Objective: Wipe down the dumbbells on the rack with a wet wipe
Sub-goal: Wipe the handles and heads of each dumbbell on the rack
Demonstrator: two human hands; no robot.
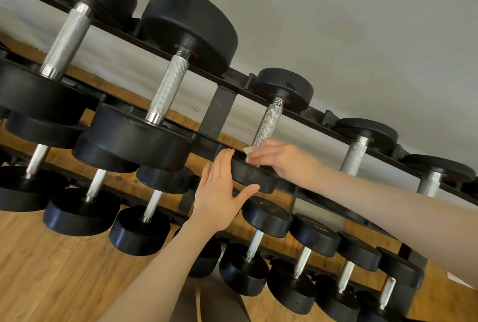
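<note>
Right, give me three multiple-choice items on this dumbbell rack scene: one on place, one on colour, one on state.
1. Where is the white wet wipe?
A. on the wooden floor
B. in the right hand, at the near end of the small black dumbbell's knurled steel handle
C. draped over the black rack rail

2. What colour are the dumbbell heads?
A. black
B. red
C. chrome

3. How is the left hand?
A. clenched in a fist
B. gripping a handle
C. flat, fingers straight, against the dumbbell's near head

Answers: B, wipe peeks from curled fingers; A, every head is black; C, open palm shows.
</note>
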